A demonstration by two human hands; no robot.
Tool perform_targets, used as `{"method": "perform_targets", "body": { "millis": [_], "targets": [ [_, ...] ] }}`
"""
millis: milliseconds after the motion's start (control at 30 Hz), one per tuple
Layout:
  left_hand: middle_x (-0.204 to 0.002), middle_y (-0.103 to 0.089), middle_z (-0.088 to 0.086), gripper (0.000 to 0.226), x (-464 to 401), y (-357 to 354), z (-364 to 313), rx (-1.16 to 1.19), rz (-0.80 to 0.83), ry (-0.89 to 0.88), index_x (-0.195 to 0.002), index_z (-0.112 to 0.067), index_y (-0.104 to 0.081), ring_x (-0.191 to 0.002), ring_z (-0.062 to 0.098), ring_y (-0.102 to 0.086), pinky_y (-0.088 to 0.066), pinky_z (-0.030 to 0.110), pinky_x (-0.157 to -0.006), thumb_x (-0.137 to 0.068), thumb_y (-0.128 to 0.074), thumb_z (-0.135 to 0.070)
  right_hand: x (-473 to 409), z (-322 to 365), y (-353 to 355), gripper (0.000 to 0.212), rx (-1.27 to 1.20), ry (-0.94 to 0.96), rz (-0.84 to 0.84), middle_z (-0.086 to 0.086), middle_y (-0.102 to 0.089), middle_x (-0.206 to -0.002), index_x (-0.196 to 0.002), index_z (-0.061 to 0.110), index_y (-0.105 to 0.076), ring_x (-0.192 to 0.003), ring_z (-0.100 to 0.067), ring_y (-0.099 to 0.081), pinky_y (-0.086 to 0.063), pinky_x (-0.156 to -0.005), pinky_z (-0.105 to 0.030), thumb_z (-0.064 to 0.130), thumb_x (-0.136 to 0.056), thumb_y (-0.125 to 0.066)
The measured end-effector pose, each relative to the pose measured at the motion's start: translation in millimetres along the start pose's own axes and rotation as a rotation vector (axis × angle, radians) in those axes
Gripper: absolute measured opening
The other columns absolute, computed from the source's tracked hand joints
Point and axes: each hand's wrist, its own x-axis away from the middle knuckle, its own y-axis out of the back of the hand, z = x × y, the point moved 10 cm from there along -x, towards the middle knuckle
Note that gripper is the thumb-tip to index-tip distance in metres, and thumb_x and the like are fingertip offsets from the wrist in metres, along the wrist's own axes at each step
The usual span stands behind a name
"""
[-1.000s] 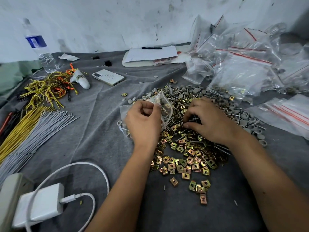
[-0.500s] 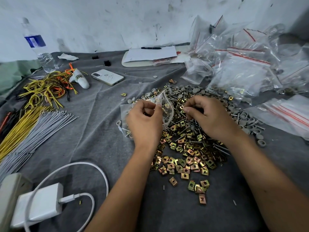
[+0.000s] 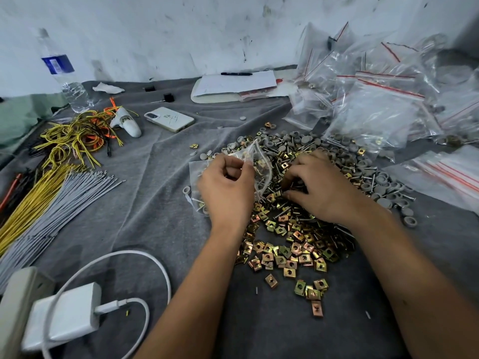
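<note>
Head view: my left hand (image 3: 225, 187) pinches the small clear bag (image 3: 261, 167) open beside the heap of clip nuts (image 3: 293, 244). A few parts sit inside it. My right hand (image 3: 324, 187) curls its fingers into the heap, and I cannot tell whether they have caught anything. Most of the heap lies loose, unbagged.

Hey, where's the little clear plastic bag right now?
In the head view the small clear plastic bag sits at centre, held by the left hand at the left edge of the pile of brass-coloured square metal clips, beside the right hand.
</note>
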Motion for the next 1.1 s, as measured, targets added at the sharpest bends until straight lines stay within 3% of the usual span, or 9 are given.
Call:
{"method": "perform_targets", "body": {
  "millis": [100, 267, 400, 533, 667, 733, 800, 900, 1100],
  "targets": [
    [-0.063, -0.066, 0.013, 0.017, 0.0, 0.2, 0.4, -0.005, -0.002, -0.003, -0.077, -0.015, -0.067, -0.06, 0.04, -0.065, -0.056, 0.047, -0.053, -0.091, -0.075, -0.017, 1.8, 5.1, -0.4, 0.014, -0.013, 0.029, -0.001, 0.011, -0.054, -0.105, -0.1, 0.028, -0.068, -0.111, -0.014, -0.04, -0.037, -0.095, -0.036, 0.035, -0.09, -0.074],
    [-0.063, -0.067, 0.008, 0.015, 0.7, -1.6, -1.7, -0.024, 0.014, -0.015, -0.078, -0.017, -0.068, -0.06, 0.035, -0.066, -0.054, 0.042, -0.05, -0.091, -0.075, -0.015, 10.7, -2.1, 40.8, 0.009, -0.427, 0.0, -0.362, 0.008, -0.068, -0.093, -0.1, 0.019, -0.068, -0.086, -0.006, -0.064, -0.052, -0.077, -0.021, 0.019, -0.093, -0.074],
    [-0.066, -0.07, -0.001, 0.015, 3.5, -11.6, -5.4, -0.067, 0.093, -0.045, -0.078, -0.018, -0.067, -0.061, 0.023, -0.068, -0.057, 0.039, -0.054, -0.091, -0.075, -0.015, 16.4, 14.7, 47.6, 0.013, -0.538, 0.1, -0.459, 0.011, -0.072, -0.088, -0.098, 0.017, -0.074, -0.082, -0.004, -0.07, -0.056, -0.075, -0.017, 0.013, -0.087, -0.081],
    [-0.066, -0.067, -0.005, 0.017, 5.8, -12.7, -9.6, -0.081, 0.1, -0.073, -0.078, -0.021, -0.067, -0.059, 0.012, -0.064, -0.051, 0.026, -0.054, -0.091, -0.076, -0.015, 13.6, 23.4, 41.0, 0.017, -0.528, 0.15, -0.443, 0.008, -0.076, -0.094, -0.103, 0.014, -0.077, -0.089, -0.001, -0.072, -0.059, -0.082, -0.019, 0.01, -0.086, -0.081],
    [-0.064, -0.068, 0.0, 0.014, 3.9, -8.0, -7.0, -0.052, 0.07, -0.057, -0.079, -0.017, -0.068, -0.058, 0.021, -0.065, -0.051, 0.032, -0.051, -0.092, -0.074, -0.015, 17.2, 4.2, 50.1, 0.012, -0.52, 0.07, -0.535, 0.009, -0.075, -0.093, -0.102, 0.017, -0.077, -0.087, -0.004, -0.07, -0.06, -0.08, -0.03, 0.016, -0.09, -0.078],
    [-0.058, -0.063, -0.003, 0.015, 3.4, -4.5, -5.7, -0.036, 0.04, -0.048, -0.077, -0.015, -0.067, -0.053, 0.014, -0.058, -0.046, 0.027, -0.048, -0.091, -0.074, -0.013, 14.1, 3.3, 44.5, 0.011, -0.389, 0.047, -0.465, 0.012, -0.072, -0.093, -0.098, 0.021, -0.077, -0.088, -0.008, -0.066, -0.058, -0.084, -0.038, 0.022, -0.088, -0.079],
    [-0.054, -0.058, -0.009, 0.016, 3.4, -1.9, -4.6, -0.012, 0.016, -0.032, -0.077, -0.014, -0.067, -0.05, 0.008, -0.053, -0.044, 0.022, -0.047, -0.091, -0.073, -0.012, 6.7, 9.5, 25.1, 0.019, -0.153, 0.035, -0.272, 0.011, -0.068, -0.098, -0.101, 0.025, -0.077, -0.099, -0.015, -0.055, -0.048, -0.094, -0.044, 0.038, -0.087, -0.076],
    [-0.053, -0.055, -0.013, 0.017, 2.5, 1.5, -5.0, 0.0, -0.011, -0.025, -0.076, -0.013, -0.066, -0.048, 0.002, -0.05, -0.043, 0.018, -0.047, -0.091, -0.074, -0.012, 0.5, 12.5, -0.3, 0.036, 0.089, -0.002, -0.054, 0.009, -0.061, -0.108, -0.109, 0.031, -0.074, -0.113, -0.018, -0.04, -0.036, -0.099, -0.044, 0.058, -0.088, -0.065],
    [-0.053, -0.057, -0.011, 0.016, 1.8, 4.3, -4.7, 0.001, -0.033, -0.01, -0.077, -0.012, -0.067, -0.049, 0.005, -0.053, -0.046, 0.025, -0.049, -0.091, -0.074, -0.013, -0.2, 10.9, -4.3, 0.014, 0.016, -0.042, -0.011, 0.014, -0.055, -0.104, -0.1, 0.033, -0.069, -0.115, -0.016, -0.041, -0.031, -0.101, -0.044, 0.045, -0.092, -0.068]
  ]
}}
